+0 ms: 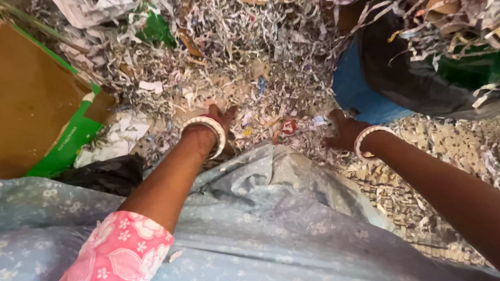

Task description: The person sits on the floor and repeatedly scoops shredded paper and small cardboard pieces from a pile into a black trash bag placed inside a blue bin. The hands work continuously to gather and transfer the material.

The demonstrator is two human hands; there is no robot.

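A deep heap of shredded paper (249, 53) covers the floor ahead of me. My left hand (221, 118), with a white bangle at the wrist, is pushed down into the shreds at the near edge of the heap; its fingers are mostly buried. My right hand (343, 130), also with a white bangle, presses into the shreds about a hand's width to the right. Whether either hand holds paper is hidden. A small red scrap (288, 126) lies between the two hands. My pale blue flowered cloth (268, 228) fills the bottom of the view.
A flattened brown and green cardboard box (26, 103) lies at the left. A blue sack with black plastic (375, 79) stands at the right, a green bottle (497, 66) beside it. Crumpled white paper (85, 0) sits far left, a black bag (106, 172) near left.
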